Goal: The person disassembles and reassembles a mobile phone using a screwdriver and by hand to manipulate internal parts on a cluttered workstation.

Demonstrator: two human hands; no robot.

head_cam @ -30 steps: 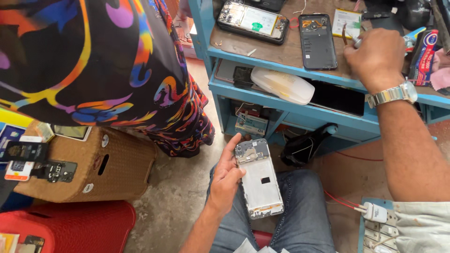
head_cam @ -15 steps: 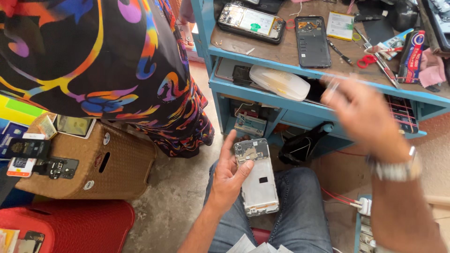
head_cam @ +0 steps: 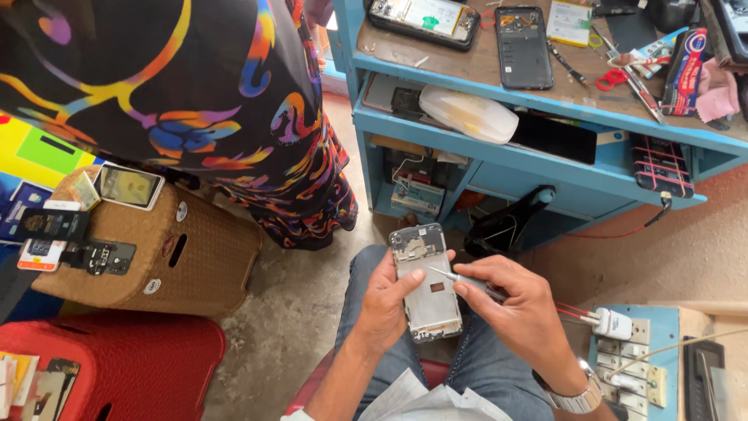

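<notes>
Right hand (head_cam: 523, 308) is back down from the desk (head_cam: 499, 97), fingers pinching a screwdriver (head_cam: 461, 279), tip on the opened phone (head_cam: 425, 282). Left hand (head_cam: 386, 304) fingers wrap the phone, long axis upright, top pointing toward the desk.

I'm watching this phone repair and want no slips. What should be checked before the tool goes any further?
1. Opened phone held firm in the left hand: ok.
2. Right hand grip on the thin tool: ok.
3. Tool tip over the phone's open back: ok.
4. Tip seated on a screw: cannot tell, too small.
5. Phone backed by a surface: not ok, held over the lap.
6. Hands apart from the person in the patterned dress: ok.
</notes>
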